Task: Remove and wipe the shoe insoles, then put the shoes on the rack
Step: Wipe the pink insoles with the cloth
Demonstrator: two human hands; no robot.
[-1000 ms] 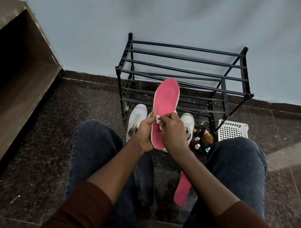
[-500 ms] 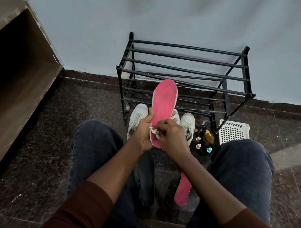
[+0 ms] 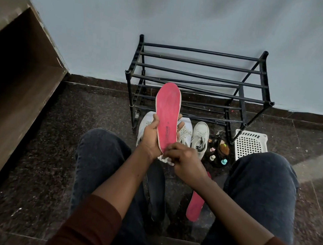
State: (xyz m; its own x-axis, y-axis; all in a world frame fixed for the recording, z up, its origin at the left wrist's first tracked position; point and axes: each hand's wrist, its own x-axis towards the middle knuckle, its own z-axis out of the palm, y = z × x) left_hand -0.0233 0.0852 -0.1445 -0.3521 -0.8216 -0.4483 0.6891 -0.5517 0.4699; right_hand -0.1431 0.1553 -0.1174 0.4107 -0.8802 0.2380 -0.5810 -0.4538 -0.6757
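Your right hand has slid its pinched white cloth down to the heel of the pink insole your left hand grips, so that wipe's probably nearly done.

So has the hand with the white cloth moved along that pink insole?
Yes. The right hand and white cloth slid down the held pink insole toward its heel, away from the black metal rack.
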